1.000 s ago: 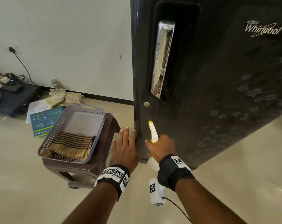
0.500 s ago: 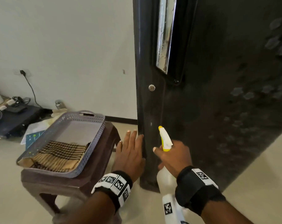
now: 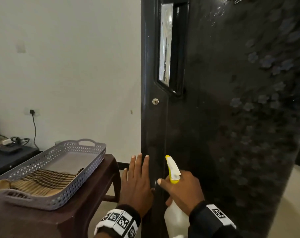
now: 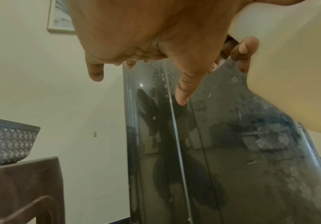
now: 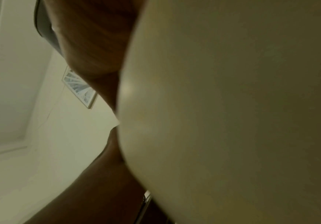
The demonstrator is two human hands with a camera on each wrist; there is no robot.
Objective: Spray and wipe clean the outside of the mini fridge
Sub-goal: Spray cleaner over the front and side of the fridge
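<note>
The right hand [image 3: 182, 191] grips a white spray bottle [image 3: 176, 219] by the neck, fingers curled round it under the yellow-and-white nozzle [image 3: 172, 169], which points up at the black mini fridge [image 3: 231, 117]. The left hand [image 3: 137, 182] lies flat with straight fingers against the fridge's left front edge, just beside the bottle.

The fridge fills the right half of the head view, standing upright against the white wall [image 3: 68, 66], with a chrome handle [image 3: 165, 43] in a recess near the top and a small round lock [image 3: 155, 101] below it, above both hands. A faint flower pattern covers the door.

Left of the fridge stands a brown stool [image 3: 42, 220]. On it sits a grey perforated tray [image 3: 87, 167] holding a checked cloth [image 3: 48, 182] at its near end.

The left wrist view adds water droplets [image 4: 161, 65] on the glossy door just past the fingertips, and a framed picture [image 4: 60, 16] on the wall. The right wrist view is almost filled by the bottle's pale body [image 5: 232, 106].
</note>
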